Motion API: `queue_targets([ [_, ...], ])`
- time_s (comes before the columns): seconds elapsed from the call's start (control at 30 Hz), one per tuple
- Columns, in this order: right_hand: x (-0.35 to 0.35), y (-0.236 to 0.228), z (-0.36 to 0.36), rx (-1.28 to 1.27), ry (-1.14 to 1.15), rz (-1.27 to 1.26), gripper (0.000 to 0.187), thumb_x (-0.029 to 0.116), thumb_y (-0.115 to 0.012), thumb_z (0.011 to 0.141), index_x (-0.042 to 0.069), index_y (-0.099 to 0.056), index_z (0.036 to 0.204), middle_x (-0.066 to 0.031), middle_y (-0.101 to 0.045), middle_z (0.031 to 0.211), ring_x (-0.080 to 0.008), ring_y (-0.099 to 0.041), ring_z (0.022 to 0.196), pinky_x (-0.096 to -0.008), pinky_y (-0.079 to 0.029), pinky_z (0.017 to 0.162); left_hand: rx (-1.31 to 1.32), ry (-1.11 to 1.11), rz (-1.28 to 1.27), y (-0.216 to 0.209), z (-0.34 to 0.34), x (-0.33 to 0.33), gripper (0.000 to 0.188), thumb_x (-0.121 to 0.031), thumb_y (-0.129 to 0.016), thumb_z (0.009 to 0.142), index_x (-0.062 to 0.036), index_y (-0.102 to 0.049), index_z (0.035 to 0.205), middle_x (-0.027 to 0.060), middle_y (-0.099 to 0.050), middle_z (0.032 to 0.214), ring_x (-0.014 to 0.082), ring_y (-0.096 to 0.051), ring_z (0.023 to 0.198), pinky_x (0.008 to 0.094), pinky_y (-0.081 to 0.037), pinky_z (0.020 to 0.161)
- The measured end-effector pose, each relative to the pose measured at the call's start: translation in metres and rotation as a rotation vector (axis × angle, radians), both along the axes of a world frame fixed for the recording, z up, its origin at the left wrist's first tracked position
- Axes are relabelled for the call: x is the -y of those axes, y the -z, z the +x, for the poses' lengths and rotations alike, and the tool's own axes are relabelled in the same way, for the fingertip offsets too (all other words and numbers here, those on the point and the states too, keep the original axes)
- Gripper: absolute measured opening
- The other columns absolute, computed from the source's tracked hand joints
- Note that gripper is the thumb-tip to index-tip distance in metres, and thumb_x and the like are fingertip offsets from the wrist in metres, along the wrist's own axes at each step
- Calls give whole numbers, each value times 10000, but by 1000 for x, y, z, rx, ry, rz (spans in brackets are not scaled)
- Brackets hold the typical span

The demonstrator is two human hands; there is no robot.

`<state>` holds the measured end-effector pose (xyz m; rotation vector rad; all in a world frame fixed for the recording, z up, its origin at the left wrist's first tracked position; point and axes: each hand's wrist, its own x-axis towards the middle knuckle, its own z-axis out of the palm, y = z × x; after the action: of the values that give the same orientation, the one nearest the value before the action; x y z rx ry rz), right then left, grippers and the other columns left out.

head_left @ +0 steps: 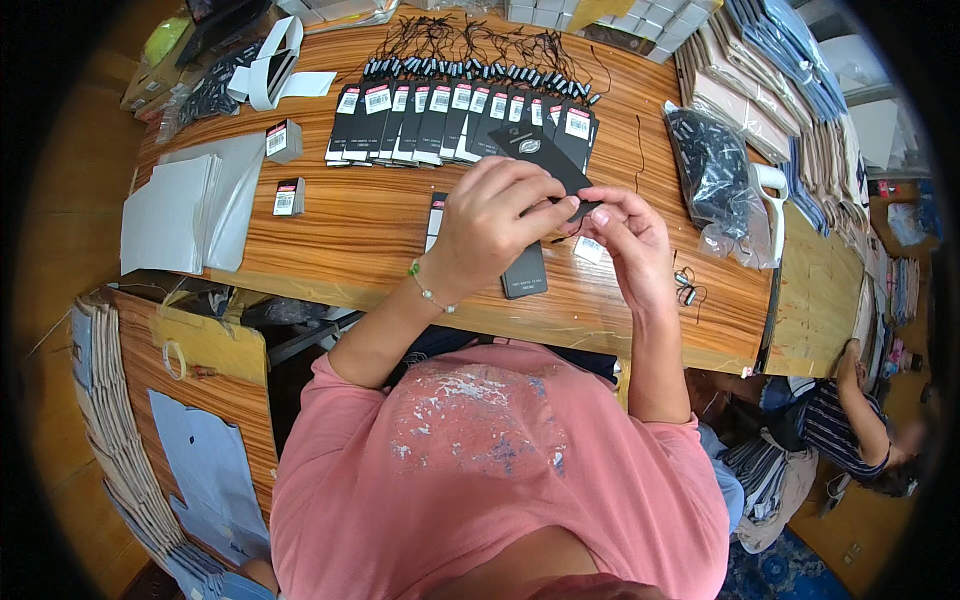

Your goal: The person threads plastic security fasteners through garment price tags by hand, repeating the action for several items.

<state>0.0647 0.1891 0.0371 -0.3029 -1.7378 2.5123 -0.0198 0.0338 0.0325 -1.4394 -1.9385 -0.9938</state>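
Observation:
Above the table's front half, my left hand [505,215] is closed on a black hang tag [545,150] with a pale round emblem. My right hand [630,230] pinches the same tag's lower right corner between thumb and fingertips; a thin black cord shows just below. Under my hands another black tag [526,274] lies flat, and a small white label [588,249] sits beside it. Part of a further stickered tag [434,220] shows left of my left hand. Behind them spreads an overlapping row of black tags [400,125] with barcode stickers and black cords.
Two small stacks of barcode labels [284,141] stand on the left, near grey-white sheets [170,215]. To the right lie loose cords [687,290], a plastic bag of black cords [710,165] and folded garments [740,90]. Another person [850,425] is at far right.

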Motion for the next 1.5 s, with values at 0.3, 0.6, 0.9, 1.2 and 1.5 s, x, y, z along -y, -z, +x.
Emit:
queue_targets([
  [0.3,12,29,8,-47,183,315,34,46,-579,783,13,-582,791,-31,-544,877,-101,-494,798,-212,-379,721,-109,215,-104,0,-11,4,148,-117,-564,639,-101,-623,774,-1,-580,807,158,-551,792,328,-430,719],
  [0.6,13,14,7,-325,255,329,48,75,-515,838,28,-518,847,-84,-546,817,-109,-486,718,-212,-388,663,54,180,16,6,-5,11,127,-117,-586,649,-135,-627,768,-30,-580,779,141,-549,757,306,-417,715],
  [0.9,-2,-22,3,-369,321,-169,171,64,-505,843,24,-461,1003,-74,-510,687,-114,-450,610,-239,-392,617,435,257,59,22,2,14,186,-18,-634,678,-46,-613,861,51,-614,816,195,-580,757,293,-435,657],
  [1.2,16,-33,25,-509,-2,42,116,14,-555,769,5,-479,855,-137,-539,715,-189,-544,633,-278,-440,584,997,178,85,38,-5,51,425,-153,-641,721,-23,-509,1103,96,-540,1079,192,-499,1017,324,-374,897],
  [1.5,7,-25,40,-456,24,134,95,-17,-541,767,-11,-492,848,-104,-487,708,-175,-532,624,-267,-454,584,744,-228,-394,67,-42,92,371,-159,-697,635,-42,-595,972,94,-556,977,247,-491,962,329,-384,848],
])
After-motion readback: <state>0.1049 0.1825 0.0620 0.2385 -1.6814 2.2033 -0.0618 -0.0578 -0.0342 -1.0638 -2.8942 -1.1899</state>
